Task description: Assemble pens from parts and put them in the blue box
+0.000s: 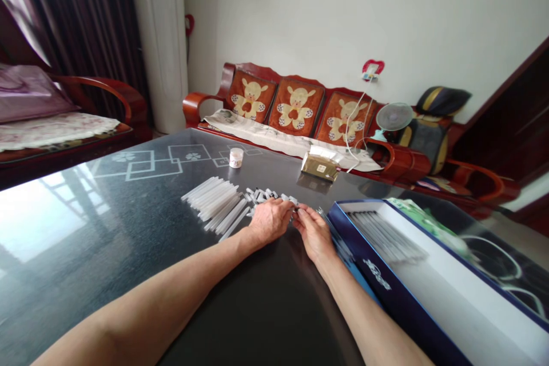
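My left hand (270, 221) and my right hand (314, 232) meet over the dark tabletop, thumbs and fingers pinched together. A small dark part shows between their fingertips, too small to name. Left of my left hand lies a pile of translucent white pen barrels (212, 197). Just beyond the fingers are several short white pieces with some dark ends, like pen caps (269, 194), partly hidden by my left hand. Thin sticks like pen refills (338, 234) lie between my right hand and a blue box. Inside that box (454, 297) is a row of clear pens (386, 234) with dark ends.
A small white round tub (235, 158) and a tissue box (321, 164) stand farther back on the glossy table (128, 229). A green-and-white package (429, 220) and a pale looped cord lie behind the blue box. Beyond are a wooden sofa (201, 102) and a fan (393, 117).
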Demonstrator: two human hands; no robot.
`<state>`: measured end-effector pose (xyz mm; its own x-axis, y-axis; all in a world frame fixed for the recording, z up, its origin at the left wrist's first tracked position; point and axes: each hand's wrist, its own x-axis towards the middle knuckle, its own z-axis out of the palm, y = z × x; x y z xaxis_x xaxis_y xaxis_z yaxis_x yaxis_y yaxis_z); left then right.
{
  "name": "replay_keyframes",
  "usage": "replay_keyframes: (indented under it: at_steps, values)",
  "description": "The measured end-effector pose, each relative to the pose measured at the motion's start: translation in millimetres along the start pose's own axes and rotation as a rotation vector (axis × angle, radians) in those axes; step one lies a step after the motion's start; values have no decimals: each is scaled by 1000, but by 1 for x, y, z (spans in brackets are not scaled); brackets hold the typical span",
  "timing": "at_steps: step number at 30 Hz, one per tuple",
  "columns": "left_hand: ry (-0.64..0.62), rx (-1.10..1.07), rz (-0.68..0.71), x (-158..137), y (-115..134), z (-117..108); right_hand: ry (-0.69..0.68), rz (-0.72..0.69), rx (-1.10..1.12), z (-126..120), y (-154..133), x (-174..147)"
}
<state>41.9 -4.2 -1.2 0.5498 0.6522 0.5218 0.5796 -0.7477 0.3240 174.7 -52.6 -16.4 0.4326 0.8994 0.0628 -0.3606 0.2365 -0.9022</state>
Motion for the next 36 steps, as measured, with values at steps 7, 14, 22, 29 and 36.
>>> replay_keyframes:
  at_steps: [7, 14, 22, 29, 36]
  values:
    - [-33, 8, 25, 0, -1, -3, 2, 3, -21, 2, 0, -1]
    - [-66, -1, 28, 2, -3, -7, 24, -17, -99, 3, 3, -2]
    - [-76, -105, 25, 2, -8, -6, 32, -41, -154, 2, 5, -2]
    - [-8, -136, 29, 2, -11, -3, 26, -56, -210, 1, 7, -2]
    - [24, -72, 84, 4, -11, -6, 1, -20, -178, 2, 3, -3]
